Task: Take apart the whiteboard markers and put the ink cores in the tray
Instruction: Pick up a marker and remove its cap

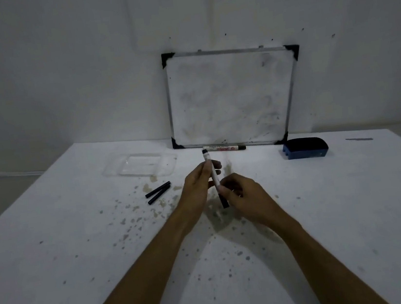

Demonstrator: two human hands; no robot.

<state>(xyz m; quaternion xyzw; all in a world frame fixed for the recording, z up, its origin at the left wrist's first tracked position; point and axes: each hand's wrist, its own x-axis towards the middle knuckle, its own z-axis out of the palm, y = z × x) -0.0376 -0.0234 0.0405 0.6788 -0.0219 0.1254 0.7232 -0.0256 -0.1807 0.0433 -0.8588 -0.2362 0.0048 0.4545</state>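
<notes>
While my left hand [199, 182] grips the upper barrel of a marker [213, 175], my right hand [238, 192] pinches its lower black end, holding it tilted above the stained bench [79, 244]. Two black pieces [158, 192] lie side by side to the left. The clear tray [142, 165] sits beyond them. Another marker [224, 148] lies against the whiteboard [230, 97], near the eraser [304, 147].

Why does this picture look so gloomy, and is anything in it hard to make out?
Head view: dim, bluish light with soft shadows under the hands; the clear tray nearly vanishes into the white table; the marker held by the left hand and right hand looks slightly blurred; the wide lens bends the table's edges.
</notes>
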